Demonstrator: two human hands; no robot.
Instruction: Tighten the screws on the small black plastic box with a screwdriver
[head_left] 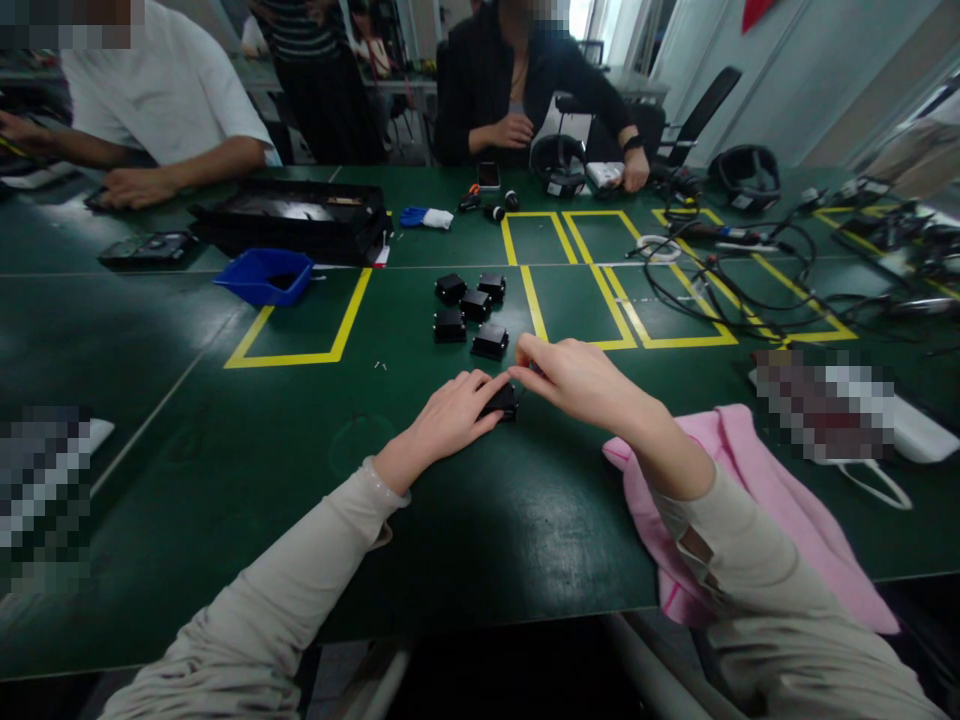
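A small black box [501,402] is pinned flat on the tabletop [465,520] by the left hand [450,415], fingers extended. Its top is pinched by the right hand [577,375], fingers narrowed.

the room is dim and the picture looks underexposed, with a cool greenish cast. the brightest light comes from a window [581,15] at the top, blown out to white. the dark green counter [225,480] carries a dull sheen and soft, faint shadows under the hands. the black tray [296,215] shows a pale glare on its top. straight lines bow toward the edges, and the sleeves at the bottom look stretched and soft. several patches are pixelated. fine grain sits in the dark areas.
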